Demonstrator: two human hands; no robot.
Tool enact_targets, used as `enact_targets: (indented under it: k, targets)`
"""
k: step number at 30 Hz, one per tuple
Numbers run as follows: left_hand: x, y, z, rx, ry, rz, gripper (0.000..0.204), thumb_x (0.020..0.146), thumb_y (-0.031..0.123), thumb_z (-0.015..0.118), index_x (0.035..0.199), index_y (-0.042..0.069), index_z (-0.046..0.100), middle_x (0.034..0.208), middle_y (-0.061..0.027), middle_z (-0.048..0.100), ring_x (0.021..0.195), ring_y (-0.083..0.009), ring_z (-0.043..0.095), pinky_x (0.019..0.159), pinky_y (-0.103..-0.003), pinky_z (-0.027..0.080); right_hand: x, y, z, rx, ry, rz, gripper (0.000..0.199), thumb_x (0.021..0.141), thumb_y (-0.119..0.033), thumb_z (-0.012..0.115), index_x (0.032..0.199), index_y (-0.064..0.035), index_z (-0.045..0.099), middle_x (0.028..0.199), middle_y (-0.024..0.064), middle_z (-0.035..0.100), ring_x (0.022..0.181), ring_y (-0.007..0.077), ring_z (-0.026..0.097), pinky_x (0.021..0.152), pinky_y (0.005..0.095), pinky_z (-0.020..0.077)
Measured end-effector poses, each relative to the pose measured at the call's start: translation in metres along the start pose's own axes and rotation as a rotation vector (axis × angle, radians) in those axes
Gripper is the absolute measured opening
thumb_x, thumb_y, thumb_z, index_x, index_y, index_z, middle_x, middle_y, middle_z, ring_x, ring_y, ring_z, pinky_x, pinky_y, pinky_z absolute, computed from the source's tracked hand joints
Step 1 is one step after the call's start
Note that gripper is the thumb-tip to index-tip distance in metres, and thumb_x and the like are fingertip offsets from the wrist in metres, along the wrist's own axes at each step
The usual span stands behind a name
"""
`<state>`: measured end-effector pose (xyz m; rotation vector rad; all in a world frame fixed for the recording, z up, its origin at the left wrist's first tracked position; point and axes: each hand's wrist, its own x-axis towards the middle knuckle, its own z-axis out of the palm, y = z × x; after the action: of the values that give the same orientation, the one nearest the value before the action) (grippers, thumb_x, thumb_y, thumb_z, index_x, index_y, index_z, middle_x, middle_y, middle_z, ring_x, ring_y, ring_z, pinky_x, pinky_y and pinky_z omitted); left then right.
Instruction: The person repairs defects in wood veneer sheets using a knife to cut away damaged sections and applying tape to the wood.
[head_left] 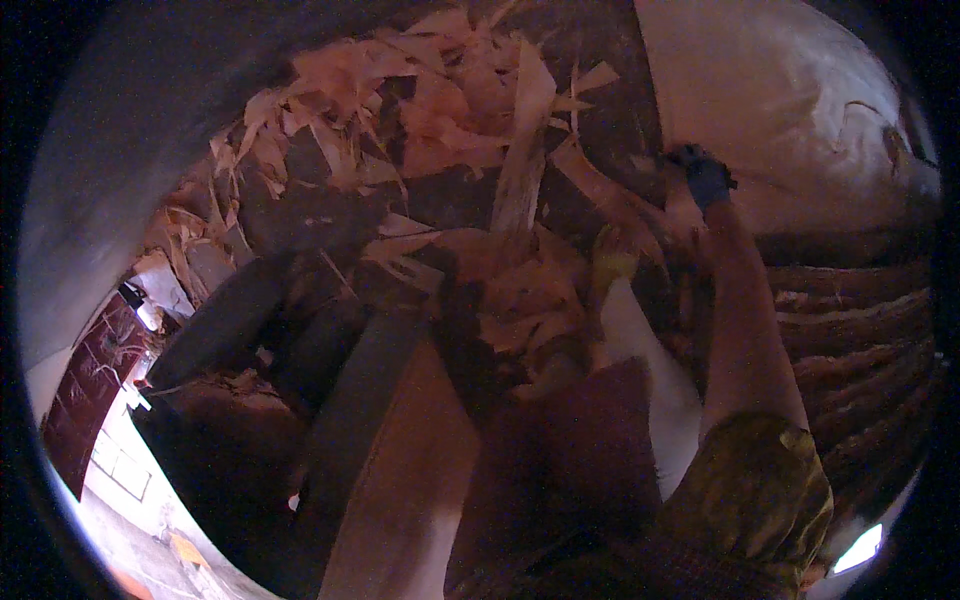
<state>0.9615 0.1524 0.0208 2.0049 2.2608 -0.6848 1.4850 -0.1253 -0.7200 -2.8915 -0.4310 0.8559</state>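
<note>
In the head view my right forearm reaches up from a yellowish-green sleeve (755,490). My right hand (708,178), in a dark blue glove, lies at the left edge of a large pale tan sheet (790,120). Its fingers look curled in; the dark glove hides what they may hold. My left hand is not seen. Left of the glove, a narrow tan strip (610,190) runs down toward the middle. A long flat pale strip (523,145) stands out among loose thin scraps (450,115). Below lie crumpled tan pieces (530,300).
Layered, wavy-edged brown sheets (850,330) are stacked at the right. A dark reddish cloth (570,450) and a broad tan panel (400,480) fill the lower middle. A grey wall-like surface (110,130) curves along the left. Bright floor (160,530) shows lower left.
</note>
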Motion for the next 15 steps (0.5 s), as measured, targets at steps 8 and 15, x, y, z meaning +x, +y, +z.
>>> enact_targets:
  k: [8,15]
  targets:
    - [0.02,-0.017,0.014,-0.126,0.093,0.428,0.066,0.093,0.032,0.061,0.146,0.002,0.036,0.151,-0.0177,0.036,0.141,-0.0329,0.031,0.117,-0.041,0.023,-0.094,-0.09,-0.184,-0.059,-0.017,-0.381,0.042,0.091,-0.042,0.054,0.119,-0.0107,0.059,0.112,0.017,0.064,0.102,0.0368,0.062,0.088,0.0465,0.0485]
    - [0.039,0.025,0.021,-0.505,0.158,0.462,0.062,0.08,0.023,0.079,0.131,0.0,0.052,0.138,-0.018,0.047,0.131,-0.0329,0.044,0.109,-0.043,0.037,-0.213,-0.214,-0.356,0.013,0.071,-0.811,0.044,0.093,-0.047,0.052,0.115,-0.01,0.063,0.106,0.0165,0.067,0.098,0.0353,0.064,0.086,0.0459,0.0493]
